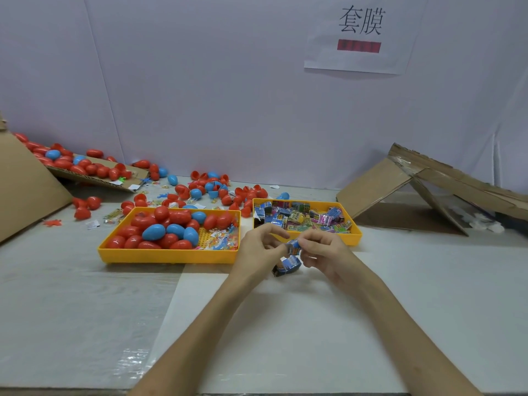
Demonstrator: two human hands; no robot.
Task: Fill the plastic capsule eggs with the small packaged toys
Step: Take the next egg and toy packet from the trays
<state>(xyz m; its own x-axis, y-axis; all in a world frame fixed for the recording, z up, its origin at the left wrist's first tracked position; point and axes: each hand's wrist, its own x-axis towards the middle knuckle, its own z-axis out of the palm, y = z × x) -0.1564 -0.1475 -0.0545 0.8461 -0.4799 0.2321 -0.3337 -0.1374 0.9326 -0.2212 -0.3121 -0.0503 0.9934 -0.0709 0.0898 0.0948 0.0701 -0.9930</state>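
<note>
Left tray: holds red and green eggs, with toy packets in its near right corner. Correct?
Not quite. In the head view the eggs in the left tray are red and blue; none are green. The rest stands: toy packets lie in its near right corner.

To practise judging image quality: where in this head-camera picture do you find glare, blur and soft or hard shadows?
Head view: glare streaks the table film lower left; the blue printed piece pinched by the left hand and right hand is smeared; the sign's red bar is blurred out; the shadow under the yellow egg tray is soft.
</note>
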